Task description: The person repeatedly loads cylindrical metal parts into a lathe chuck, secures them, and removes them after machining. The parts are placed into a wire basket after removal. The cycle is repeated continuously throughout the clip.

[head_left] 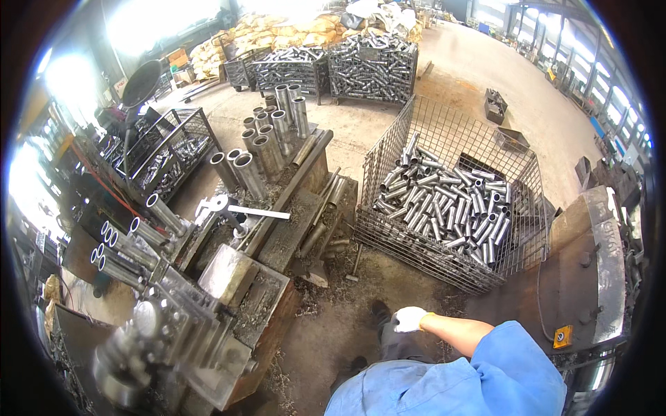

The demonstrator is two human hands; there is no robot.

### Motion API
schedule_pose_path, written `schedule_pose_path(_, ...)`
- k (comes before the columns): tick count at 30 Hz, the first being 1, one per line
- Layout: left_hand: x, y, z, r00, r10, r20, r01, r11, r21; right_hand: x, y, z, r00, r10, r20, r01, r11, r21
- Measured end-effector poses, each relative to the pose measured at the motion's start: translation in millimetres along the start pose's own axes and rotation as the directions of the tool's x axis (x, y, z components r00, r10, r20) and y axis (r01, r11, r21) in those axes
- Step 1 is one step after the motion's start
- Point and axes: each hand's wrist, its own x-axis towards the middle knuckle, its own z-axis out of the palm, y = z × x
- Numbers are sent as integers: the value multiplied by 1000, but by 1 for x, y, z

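Note:
My right hand [409, 319], in a white work glove, hangs in front of my body with its fingers curled in. Nothing shows sticking out of it. The bare forearm and blue sleeve reach it from the lower right. My left hand is out of sight. Beyond the right hand stands a large wire mesh basket [430, 253], partly filled with a loose heap of short shiny metal tubes [451, 204]. To the left, wider metal tubes [260, 149] stand upright in a group on a dirty bench [284, 229]. Near them lies a pale flat bar [260, 211] with a round part.
A machine [139, 353] fills the lower left, partly blurred, with more tubes [114, 239] beside it. At the right is a large dark machine [583, 270] with a yellow box [562, 337]. Full mesh bins [371, 69] stand at the back. Metal chips litter the floor [319, 333].

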Motion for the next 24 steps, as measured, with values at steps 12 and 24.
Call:
schedule_pose_path(12, -200, 394, 137, 538, 617, 573, -509, 781, -363, 18, 240, -103, 922, 324, -211, 81, 371, 925)
schedule_pose_path(24, -357, 1001, 297, 143, 719, 680, -984, 175, 22, 292, 535, -135, 871, 338, 357, -38, -678, 734)
